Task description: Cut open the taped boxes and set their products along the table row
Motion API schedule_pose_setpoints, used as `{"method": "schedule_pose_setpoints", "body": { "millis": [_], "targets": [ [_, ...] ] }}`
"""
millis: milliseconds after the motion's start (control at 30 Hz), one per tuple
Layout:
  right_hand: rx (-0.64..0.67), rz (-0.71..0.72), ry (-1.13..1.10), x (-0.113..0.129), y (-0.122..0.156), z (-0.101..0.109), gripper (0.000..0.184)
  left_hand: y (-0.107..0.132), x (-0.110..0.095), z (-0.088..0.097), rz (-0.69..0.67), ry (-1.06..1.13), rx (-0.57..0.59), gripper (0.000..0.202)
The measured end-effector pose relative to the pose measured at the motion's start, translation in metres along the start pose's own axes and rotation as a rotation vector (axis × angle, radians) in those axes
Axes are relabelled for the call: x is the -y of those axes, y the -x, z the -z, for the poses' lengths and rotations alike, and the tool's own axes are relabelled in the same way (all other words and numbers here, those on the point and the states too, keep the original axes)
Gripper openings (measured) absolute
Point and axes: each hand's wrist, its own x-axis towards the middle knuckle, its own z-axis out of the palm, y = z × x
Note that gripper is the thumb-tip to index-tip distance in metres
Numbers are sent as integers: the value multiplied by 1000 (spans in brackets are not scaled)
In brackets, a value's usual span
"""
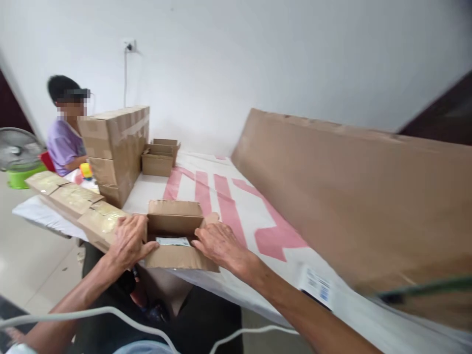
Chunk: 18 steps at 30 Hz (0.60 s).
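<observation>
A small open cardboard box (pixel 173 223) sits at the near edge of the table, with a pale printed slip (pixel 172 241) lying inside it. My left hand (pixel 129 241) rests on the box's left side, fingers curled over its edge. My right hand (pixel 219 243) lies on the right side, fingers pressing the right flap down toward the opening. The box's far flap stands upright.
A row of flat packets (pixel 73 199) lies left of the box. Stacked taped cartons (pixel 116 150) and small open boxes (pixel 159 157) stand farther back. A large cardboard sheet (pixel 354 191) leans along the right. The table cover (pixel 228 206) is white with pink stripes. Another person (pixel 64 137) sits at far left beside a fan (pixel 18 150).
</observation>
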Motion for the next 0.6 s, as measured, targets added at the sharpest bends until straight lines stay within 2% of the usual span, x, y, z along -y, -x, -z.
{"method": "schedule_pose_setpoints", "body": {
  "millis": [100,233,433,600],
  "targets": [
    [298,72,-58,6,-32,8,24,5,-3,1,7,10,47,42],
    [481,177,-108,12,-62,4,41,16,1,-5,-16,67,34,44],
    [484,193,-47,26,-67,-19,32,25,2,-12,-8,127,17,44],
    [451,186,-18,34,-65,-16,27,24,2,-7,-16,147,16,49]
  ]
}}
